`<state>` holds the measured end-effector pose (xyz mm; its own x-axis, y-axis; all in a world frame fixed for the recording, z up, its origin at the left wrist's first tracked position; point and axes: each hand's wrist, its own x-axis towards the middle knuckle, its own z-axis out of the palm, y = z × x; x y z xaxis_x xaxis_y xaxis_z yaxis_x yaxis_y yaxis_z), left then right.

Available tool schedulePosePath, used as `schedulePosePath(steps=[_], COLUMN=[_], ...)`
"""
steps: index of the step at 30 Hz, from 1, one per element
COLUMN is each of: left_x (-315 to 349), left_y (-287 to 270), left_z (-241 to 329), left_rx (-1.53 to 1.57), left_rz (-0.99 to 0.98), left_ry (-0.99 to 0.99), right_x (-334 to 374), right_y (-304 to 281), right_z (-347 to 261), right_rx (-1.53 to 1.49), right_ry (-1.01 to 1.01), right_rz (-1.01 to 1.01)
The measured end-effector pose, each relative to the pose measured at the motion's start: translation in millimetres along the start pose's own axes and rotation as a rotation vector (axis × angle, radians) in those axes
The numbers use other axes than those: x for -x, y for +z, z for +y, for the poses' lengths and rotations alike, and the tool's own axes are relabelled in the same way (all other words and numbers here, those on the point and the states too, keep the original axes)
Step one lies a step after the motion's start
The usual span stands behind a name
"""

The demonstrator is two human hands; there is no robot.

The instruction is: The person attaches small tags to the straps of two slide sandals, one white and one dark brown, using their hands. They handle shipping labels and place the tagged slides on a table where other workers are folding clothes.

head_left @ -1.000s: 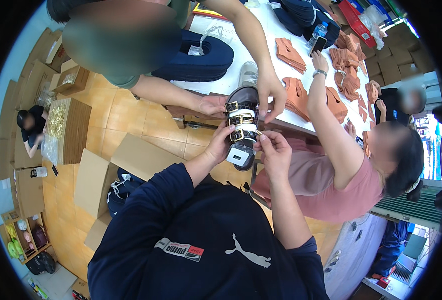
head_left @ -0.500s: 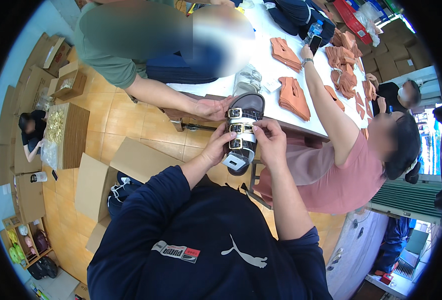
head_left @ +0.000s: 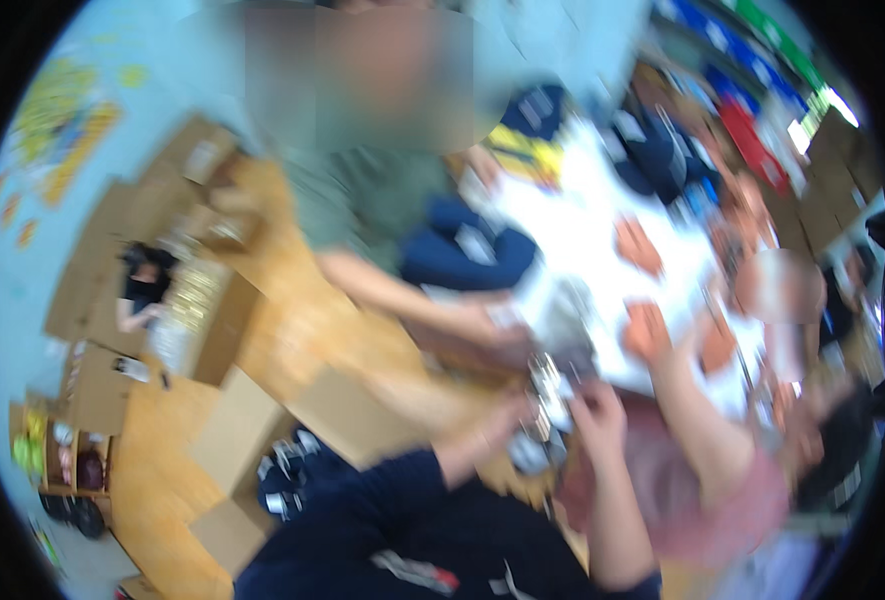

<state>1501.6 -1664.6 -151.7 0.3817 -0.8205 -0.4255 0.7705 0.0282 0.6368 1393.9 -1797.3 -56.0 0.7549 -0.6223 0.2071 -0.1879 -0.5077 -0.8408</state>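
Note:
A dark sandal with gold-buckled straps and white wrapping is in front of me, smeared by motion. My left hand grips its left side. My right hand has its bent fingers at the right edge, closed on a strap as far as the blur shows. Just beyond the sandal's far end is a co-worker's hand; I cannot tell whether it touches the sandal. A clear-wrapped grey item lies past it on the table's near edge.
A white table bears stacked orange-brown pieces and dark blue items. A person in pink sits close on my right, arm over the table. Open cartons stand at my left, one with dark blue items.
My view has swung and blurred, so the scene sits lower. My hands and the sandal appear lower and further right. The phone in the pink-clad person's hand no longer shows clearly.

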Motion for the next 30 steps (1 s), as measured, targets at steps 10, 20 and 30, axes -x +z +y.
schedulePosePath(steps=[10,20,30], left_x=[-10,-2,5], left_y=[-16,-2,3], left_z=[7,27,24], left_rx=[0.182,0.052,0.122], left_rz=[-0.171,-0.135,-0.227], left_ry=[0.112,0.287,0.111], right_x=[-16,-21,-11], right_y=[18,21,9], right_z=[-2,-5,-17], right_rx=[-0.214,-0.017,-0.04], right_ry=[0.191,0.138,0.157], right_rz=[-0.015,0.017,0.076])
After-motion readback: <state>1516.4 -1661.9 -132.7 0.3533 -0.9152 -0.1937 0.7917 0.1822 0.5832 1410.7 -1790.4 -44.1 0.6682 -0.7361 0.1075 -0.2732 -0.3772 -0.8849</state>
